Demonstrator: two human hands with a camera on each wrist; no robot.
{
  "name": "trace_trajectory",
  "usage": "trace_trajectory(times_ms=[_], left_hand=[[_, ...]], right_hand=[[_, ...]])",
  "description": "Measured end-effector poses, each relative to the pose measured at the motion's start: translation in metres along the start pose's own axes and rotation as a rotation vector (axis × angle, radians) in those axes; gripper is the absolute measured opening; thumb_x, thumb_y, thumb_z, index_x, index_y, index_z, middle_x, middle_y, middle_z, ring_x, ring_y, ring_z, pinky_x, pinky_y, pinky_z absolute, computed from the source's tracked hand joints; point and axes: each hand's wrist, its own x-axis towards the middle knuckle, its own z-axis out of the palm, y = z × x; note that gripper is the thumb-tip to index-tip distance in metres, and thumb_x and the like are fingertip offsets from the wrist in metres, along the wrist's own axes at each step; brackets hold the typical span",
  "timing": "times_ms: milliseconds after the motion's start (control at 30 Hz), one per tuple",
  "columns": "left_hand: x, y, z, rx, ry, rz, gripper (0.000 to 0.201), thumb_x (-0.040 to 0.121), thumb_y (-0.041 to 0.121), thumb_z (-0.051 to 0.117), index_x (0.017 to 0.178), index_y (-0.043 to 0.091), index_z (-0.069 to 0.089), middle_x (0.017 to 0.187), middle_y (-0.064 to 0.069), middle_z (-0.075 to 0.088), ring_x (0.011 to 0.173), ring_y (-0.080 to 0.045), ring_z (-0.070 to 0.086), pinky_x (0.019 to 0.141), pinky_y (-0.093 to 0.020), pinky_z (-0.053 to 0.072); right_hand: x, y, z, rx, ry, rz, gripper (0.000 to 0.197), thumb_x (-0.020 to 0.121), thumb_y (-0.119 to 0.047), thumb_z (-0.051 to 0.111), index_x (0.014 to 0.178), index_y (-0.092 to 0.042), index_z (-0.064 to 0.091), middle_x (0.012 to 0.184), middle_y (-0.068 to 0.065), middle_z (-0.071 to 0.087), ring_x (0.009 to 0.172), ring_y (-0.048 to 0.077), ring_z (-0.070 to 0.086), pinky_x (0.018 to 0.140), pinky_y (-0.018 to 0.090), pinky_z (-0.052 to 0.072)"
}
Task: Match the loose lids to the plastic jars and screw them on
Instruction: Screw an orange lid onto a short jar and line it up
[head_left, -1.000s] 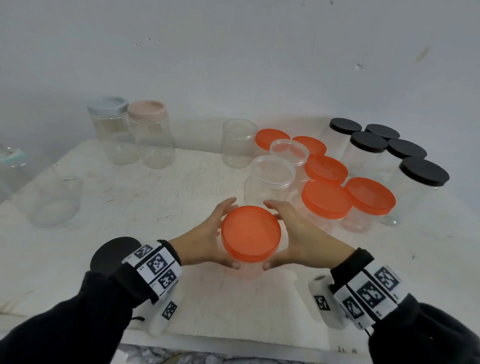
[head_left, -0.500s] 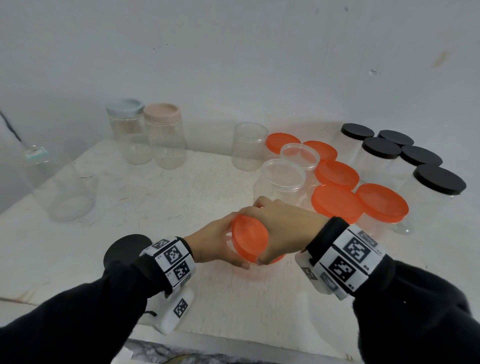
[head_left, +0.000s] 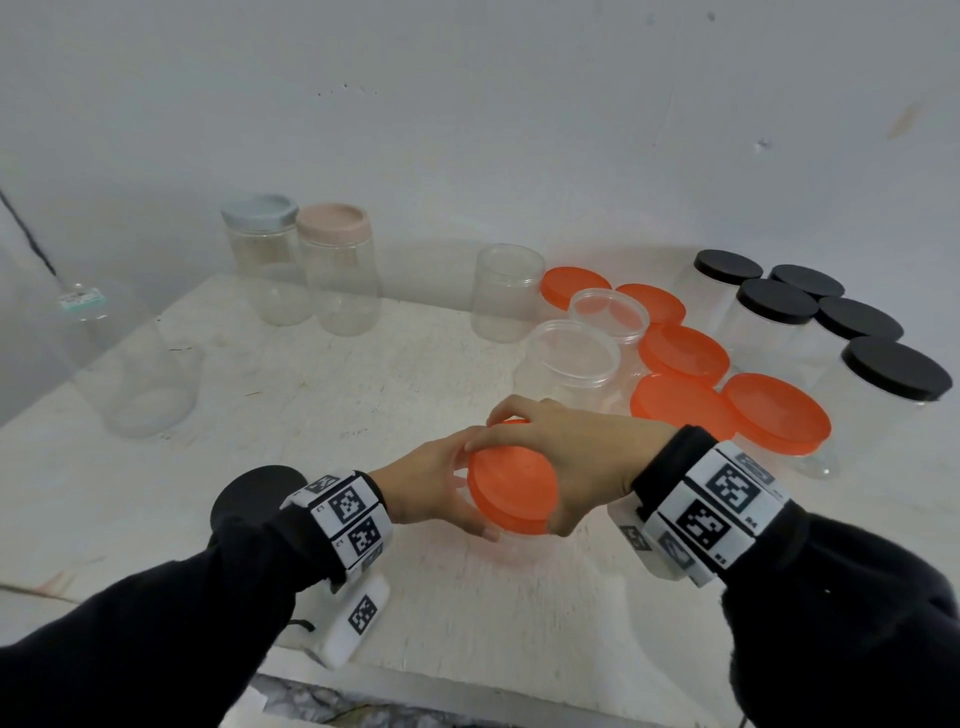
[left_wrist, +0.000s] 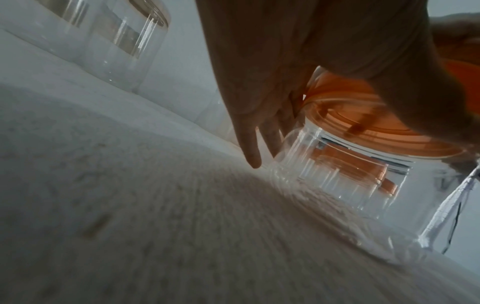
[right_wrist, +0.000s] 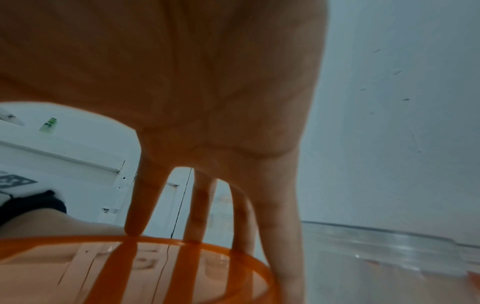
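An orange lid (head_left: 511, 491) sits on a clear plastic jar (left_wrist: 345, 185) at the front middle of the white table (head_left: 363, 395). My right hand (head_left: 566, 457) arches over the lid from the right, its fingers (right_wrist: 140, 205) and thumb curled round the rim of the orange lid (right_wrist: 145, 267). My left hand (head_left: 434, 488) grips the jar's side from the left, below the orange lid (left_wrist: 389, 131). Most of the jar is hidden under my hands in the head view.
Behind stand two lidless clear jars (head_left: 571, 364), a taller open jar (head_left: 506, 293), several orange-lidded jars (head_left: 776, 413) and several black-lidded jars (head_left: 896, 369) at the right. Blue- and pink-lidded jars (head_left: 337, 270) stand back left. A loose black lid (head_left: 254, 493) lies by my left wrist.
My right hand has swung from the lid's right side up over its top and round the rim. The left hand has stayed on the jar's left side.
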Motion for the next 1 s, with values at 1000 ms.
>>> trace_trajectory(times_ms=[1000], left_hand=[[-0.004,0.001,0.004,0.008,-0.056,0.025,0.096,0.046,0.033,0.086,0.125,0.044,0.032,0.13,0.017,0.044,0.123,-0.001,0.043,0.098,-0.018,0.04]], right_hand=[[-0.009,-0.005,0.011,-0.049,0.048,0.06,0.087,0.07,-0.043,0.074,0.138,-0.051,0.02,0.14,-0.008,0.021,0.122,0.019,0.028,0.093,0.037,0.044]])
